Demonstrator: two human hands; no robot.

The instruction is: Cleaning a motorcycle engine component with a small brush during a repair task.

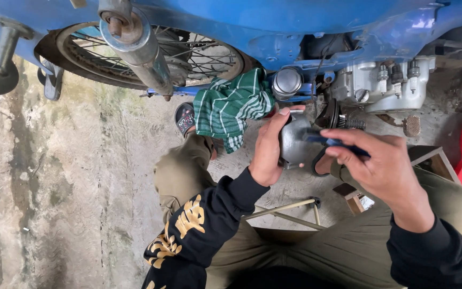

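Grey metal part [294, 140] half-hidden in left hand [270, 150] grip; right hand [382, 166] pinching blue tool [333, 141], tip unclear.

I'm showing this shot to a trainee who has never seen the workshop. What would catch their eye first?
The blue motorcycle fills the top, its spoked wheel at upper left. At centre, the left hand holds a grey metal cover while the right hand puts a blue-handled tool to it. A green checked cloth drapes over the person's knee just left of them.
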